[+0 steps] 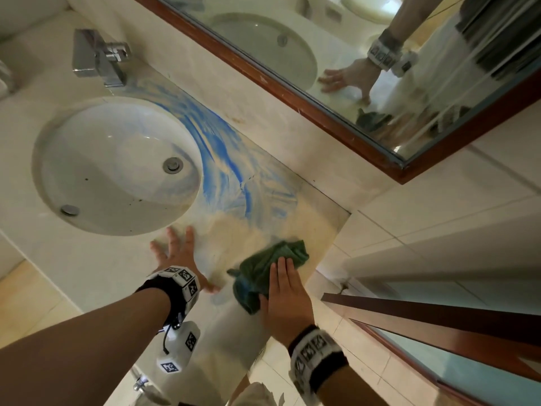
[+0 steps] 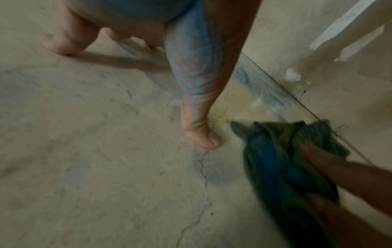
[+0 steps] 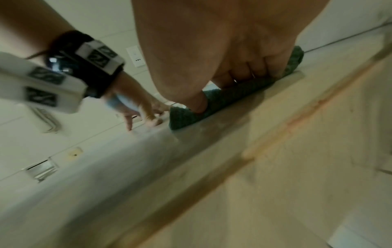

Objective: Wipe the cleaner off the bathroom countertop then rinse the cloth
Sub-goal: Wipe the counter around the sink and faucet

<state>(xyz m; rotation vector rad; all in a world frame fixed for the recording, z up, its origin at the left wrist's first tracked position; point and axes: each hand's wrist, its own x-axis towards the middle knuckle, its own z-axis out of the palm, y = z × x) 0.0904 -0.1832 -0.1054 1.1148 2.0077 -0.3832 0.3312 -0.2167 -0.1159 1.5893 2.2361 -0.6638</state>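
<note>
Your right hand (image 1: 285,291) presses flat, fingers straight and together, on the crumpled dark green cloth (image 1: 268,273) at the front right corner of the beige marble bathroom countertop (image 1: 310,218), near its front edge. Your left hand (image 1: 178,259) rests just beside the cloth, splayed wide on the stone and gripping nothing, its palm side tinted blue in the left wrist view. Smears of blue cleaner (image 1: 216,150) sweep along the counter between the oval white sink basin (image 1: 114,165) and the wood-framed mirror (image 1: 366,133), behind both hands.
</note>
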